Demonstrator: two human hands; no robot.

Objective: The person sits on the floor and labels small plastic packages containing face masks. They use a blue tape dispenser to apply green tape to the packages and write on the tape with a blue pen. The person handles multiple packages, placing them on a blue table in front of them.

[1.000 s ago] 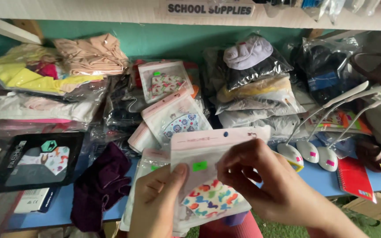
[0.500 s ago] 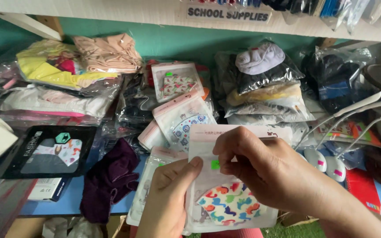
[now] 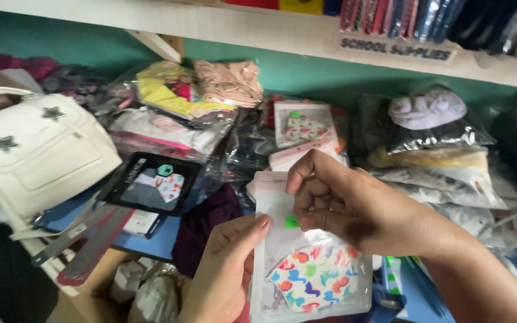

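The left hand grips the left edge of a clear pouch, thumb pressed across its front, steadying it flat toward the viewer. Inside lies a mask with colourful shapes, low in the pouch. The right hand curls over the upper part, fingertips pinching by a green sticker. The pouch stands upright, long axis vertical, sealed top up. Behind, a blue table carries a black packet and white bag.

Mask pouch: clear with pale pink top strip, small neon-green sticker; mask inside white with red, blue, yellow, green blobs. Bag: cream-white, grey stars. Flat box: black, patterned mask picture. Cloth: dark purple. Back wall: teal. Worktop: blue.
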